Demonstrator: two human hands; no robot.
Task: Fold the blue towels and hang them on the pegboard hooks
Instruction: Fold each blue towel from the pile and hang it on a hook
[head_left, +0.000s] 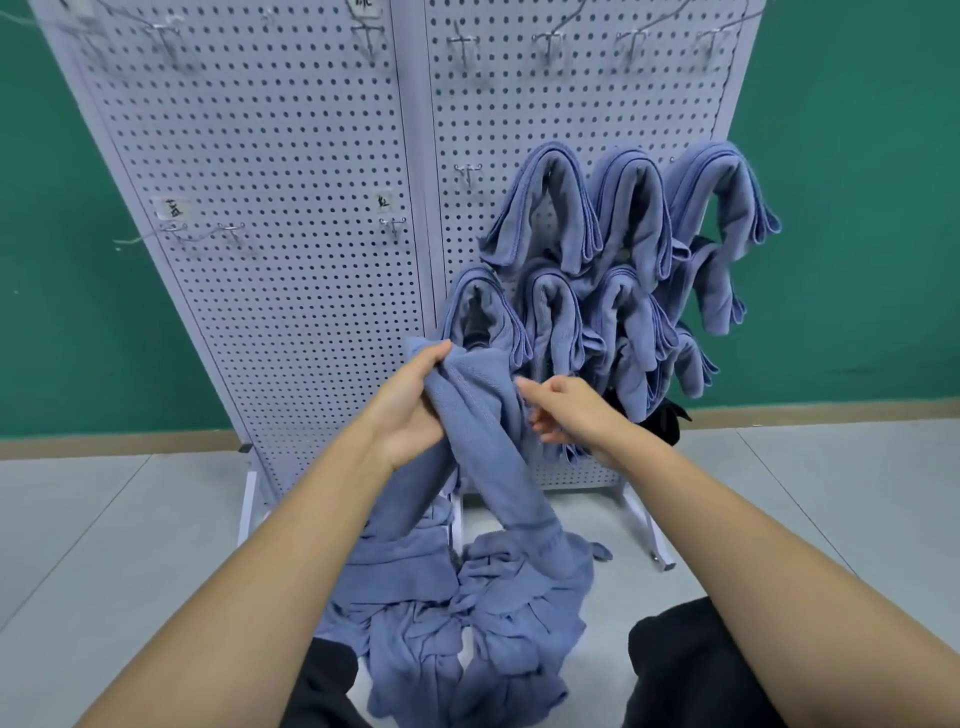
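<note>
While left hand (410, 400) clutches limp blue terry towel (488, 447), grip of right hand (569, 410) unclear.

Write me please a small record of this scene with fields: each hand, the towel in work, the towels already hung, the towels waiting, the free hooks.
left hand: grips the upper end of the held towel
right hand: at the towel's right edge; grip not clear
held towel: hangs down toward the pile
hung towels: folded, in rows on the right panel of the pegboard
pile: loose blue towels on the floor, in front of the pegboard
free hooks: several, mostly on the left panel
</note>
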